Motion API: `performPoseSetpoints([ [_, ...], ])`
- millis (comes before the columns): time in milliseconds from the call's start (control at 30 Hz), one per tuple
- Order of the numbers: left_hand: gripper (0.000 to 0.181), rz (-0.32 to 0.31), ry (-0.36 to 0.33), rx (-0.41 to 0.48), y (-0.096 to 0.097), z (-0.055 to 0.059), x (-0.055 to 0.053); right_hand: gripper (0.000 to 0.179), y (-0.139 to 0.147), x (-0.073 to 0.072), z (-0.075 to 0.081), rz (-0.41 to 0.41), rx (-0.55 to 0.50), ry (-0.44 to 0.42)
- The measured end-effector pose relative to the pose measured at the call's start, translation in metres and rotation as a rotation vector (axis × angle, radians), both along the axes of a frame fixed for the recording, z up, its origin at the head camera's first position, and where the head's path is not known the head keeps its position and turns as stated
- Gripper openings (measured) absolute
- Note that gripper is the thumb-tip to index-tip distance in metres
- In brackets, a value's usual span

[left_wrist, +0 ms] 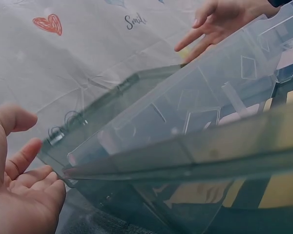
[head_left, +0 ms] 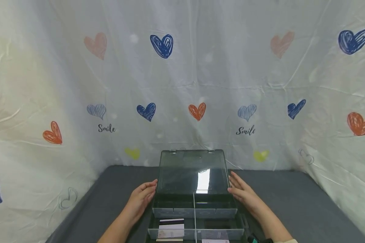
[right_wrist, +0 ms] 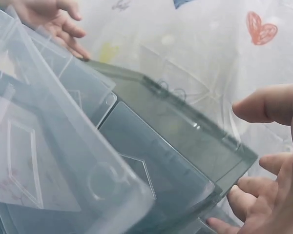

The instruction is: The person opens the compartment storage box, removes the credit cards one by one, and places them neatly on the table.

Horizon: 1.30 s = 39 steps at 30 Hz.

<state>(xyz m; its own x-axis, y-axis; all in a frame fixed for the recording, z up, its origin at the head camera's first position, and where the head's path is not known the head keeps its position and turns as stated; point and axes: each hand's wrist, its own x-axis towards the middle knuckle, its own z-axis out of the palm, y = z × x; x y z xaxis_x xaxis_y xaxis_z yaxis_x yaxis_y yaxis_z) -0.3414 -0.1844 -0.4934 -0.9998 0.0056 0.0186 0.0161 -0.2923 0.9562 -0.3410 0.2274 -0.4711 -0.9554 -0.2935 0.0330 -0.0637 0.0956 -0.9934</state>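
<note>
A see-through dark green plastic box lid (head_left: 179, 172) stands raised at the back of a compartment box (head_left: 241, 224). My left hand (head_left: 140, 199) is at the lid's left edge, fingertips right by it. In the left wrist view, that hand (left_wrist: 27, 195) has its thumb apart and its fingers loosely bent. My right hand (head_left: 246, 194) is at the lid's right edge. The right wrist view shows this hand (right_wrist: 276, 170) with thumb spread and fingertips at the lid's corner. Clear dividers (head_left: 173, 212) split the box; a white card with a dark stripe (head_left: 171, 226) stands inside.
The box stands on a dark grey cloth-covered table (head_left: 295, 199). Behind it hangs a white curtain (head_left: 182, 74) printed with hearts and the word Smile. A second pale card (head_left: 215, 241) shows at the front right. A dark strap (head_left: 260, 240) is near the right wrist.
</note>
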Motion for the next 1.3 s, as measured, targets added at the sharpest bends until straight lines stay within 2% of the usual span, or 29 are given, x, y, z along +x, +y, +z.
performPoseSetpoints([
  [200,0.013,0.010,-0.024,-0.006,0.002,-0.006,0.005,0.086,0.002,0.001,-0.006,0.016,-0.015,-0.060],
  [300,0.012,0.017,-0.030,-0.004,0.003,-0.006,0.006,0.087,0.003,0.001,-0.007,0.027,-0.006,-0.073],
  [500,0.018,0.006,-0.013,-0.024,0.005,-0.007,0.005,0.087,0.005,0.003,-0.011,0.031,0.014,-0.097],
  [600,0.022,0.005,0.007,-0.049,0.004,-0.007,0.003,0.088,0.005,0.002,-0.009,0.030,0.057,-0.088],
  [733,0.025,0.020,0.014,-0.120,0.005,-0.007,0.003,0.089,0.007,0.002,-0.005,0.043,0.168,-0.060],
  [800,0.028,0.028,0.014,-0.172,0.006,-0.005,0.006,0.090,0.007,0.005,-0.002,0.047,0.234,-0.031],
  [933,0.037,0.022,0.017,-0.264,0.005,0.007,0.014,0.089,0.008,0.017,0.012,0.051,0.398,0.096],
  [1067,0.040,-0.012,0.070,-0.449,-0.002,0.016,0.031,0.083,0.006,0.037,0.030,0.055,0.526,0.215],
  [1133,0.044,-0.050,0.125,-0.561,-0.005,0.018,0.042,0.078,0.005,0.046,0.039,0.067,0.558,0.262],
  [1233,0.055,-0.147,0.222,-0.738,-0.009,0.019,0.059,0.069,0.009,0.057,0.052,0.090,0.564,0.309],
  [1300,0.062,-0.220,0.323,-0.886,-0.011,0.017,0.068,0.063,0.012,0.063,0.060,0.094,0.567,0.337],
])
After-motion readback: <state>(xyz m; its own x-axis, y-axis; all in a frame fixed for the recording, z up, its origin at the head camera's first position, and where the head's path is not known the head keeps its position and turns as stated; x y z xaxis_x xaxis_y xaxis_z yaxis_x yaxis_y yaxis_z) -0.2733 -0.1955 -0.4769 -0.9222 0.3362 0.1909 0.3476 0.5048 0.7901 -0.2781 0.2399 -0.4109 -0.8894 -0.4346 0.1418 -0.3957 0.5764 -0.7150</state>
